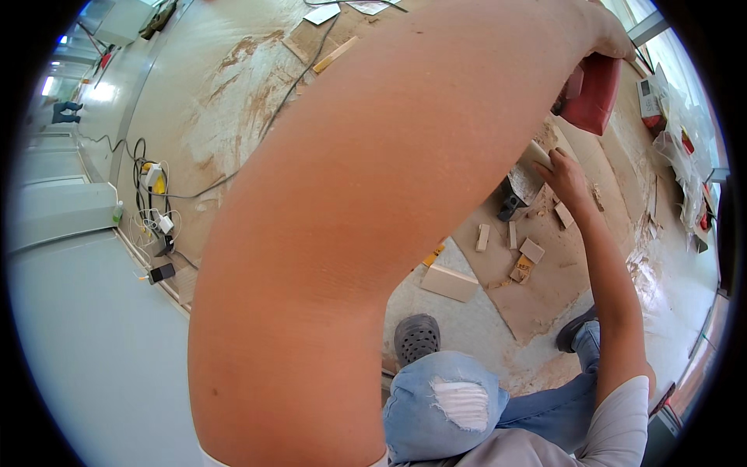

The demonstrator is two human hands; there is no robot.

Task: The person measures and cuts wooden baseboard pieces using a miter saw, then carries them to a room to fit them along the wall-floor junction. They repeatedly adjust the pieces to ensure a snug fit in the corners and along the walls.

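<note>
Pale wood all over: small square-edged blocks (483, 237) lie loose on a brown papery sheet (554, 294), so I'd guess some pieces are done. Looks mid-job to me, as a pale strip (534, 154) sits in the right hand (566, 183), fingers closed on its end, just above a boxy metal thing (510, 204). How much is left, can't tell. Left hand (611, 35) is right by a smooth, rounded red tool (599, 97), fingers mostly hidden, so no idea on grip. 1 chunkier flat-faced block (450, 283) rests on the smeared grey floor (471, 331).
</note>
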